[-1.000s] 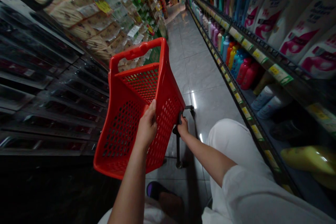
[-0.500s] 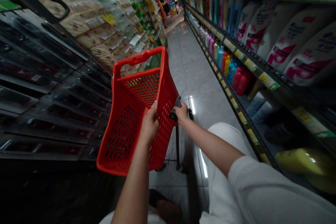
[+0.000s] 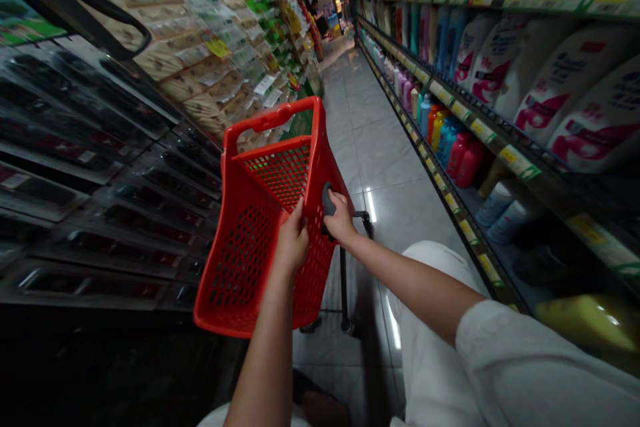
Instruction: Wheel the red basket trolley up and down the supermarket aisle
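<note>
A red plastic shopping basket on wheels stands tilted in a shop aisle, and nothing shows inside it. My left hand grips its near rim. My right hand is closed on the grey grip of the black pull handle at the basket's right side. The basket's red carry handle points away from me.
Shelves of packaged goods line the left; dark trays sit low beside the basket. Bottles and white-pink refill packs fill the right shelves. The tiled aisle runs ahead, with a person far down it.
My right hand has lifted the pull handle's grip from low beside the basket up to its rim. The basket has shifted slightly right and my view has risen.
</note>
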Demonstrator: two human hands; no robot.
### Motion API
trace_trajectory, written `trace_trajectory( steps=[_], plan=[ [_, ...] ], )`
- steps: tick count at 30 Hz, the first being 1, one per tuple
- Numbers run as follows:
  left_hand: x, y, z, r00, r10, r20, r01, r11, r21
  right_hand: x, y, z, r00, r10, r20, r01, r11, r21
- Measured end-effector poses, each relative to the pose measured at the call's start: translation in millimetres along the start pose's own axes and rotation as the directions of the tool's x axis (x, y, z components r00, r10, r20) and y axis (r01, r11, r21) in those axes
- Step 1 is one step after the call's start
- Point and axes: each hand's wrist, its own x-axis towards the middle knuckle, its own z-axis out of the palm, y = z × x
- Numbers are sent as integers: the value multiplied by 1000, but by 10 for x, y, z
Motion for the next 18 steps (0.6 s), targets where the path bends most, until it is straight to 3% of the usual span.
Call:
trace_trajectory(
  steps=[6,12,18],
  plan=[
    [33,-56,16,1000,-14,-18,13,999,-51,-253,-284,-202,983,-95,155,89,995,50],
    [26,-48,23,1000,-6,-4,5,988,-157,100,-265,-280,999,19,25,-19,1000,-16],
    [30,-53,20,999,-33,-7,32,985,-168,-104,-324,-208,974,-125,192,137,989,-51]
  ],
)
